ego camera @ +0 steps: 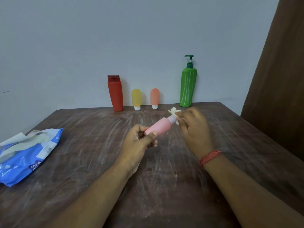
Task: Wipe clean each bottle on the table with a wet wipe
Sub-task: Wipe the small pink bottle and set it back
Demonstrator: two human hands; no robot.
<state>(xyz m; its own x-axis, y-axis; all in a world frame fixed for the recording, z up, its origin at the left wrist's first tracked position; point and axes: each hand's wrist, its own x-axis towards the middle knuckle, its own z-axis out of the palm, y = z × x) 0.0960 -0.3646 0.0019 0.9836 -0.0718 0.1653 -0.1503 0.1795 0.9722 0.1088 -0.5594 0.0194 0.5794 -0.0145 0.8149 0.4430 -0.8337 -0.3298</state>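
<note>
Four bottles (154, 96) behind hands, wipes pack (24, 155) left.

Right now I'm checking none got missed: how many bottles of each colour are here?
Red bottle: 1
Yellow bottle: 1
Orange bottle: 1
Green bottle: 1
Pink bottle: 1
Total: 5

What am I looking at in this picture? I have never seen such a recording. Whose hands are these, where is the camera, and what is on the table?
There is no machine here. A person wears a camera on the head, so you look down at their own two arms. The left hand grips a pink bottle; the right hand pinches a white wet wipe against its cap end. On the wooden table a blue wipes pack lies at the left. Along the wall stand a red bottle, a yellow tube, an orange tube and a green pump bottle.
</note>
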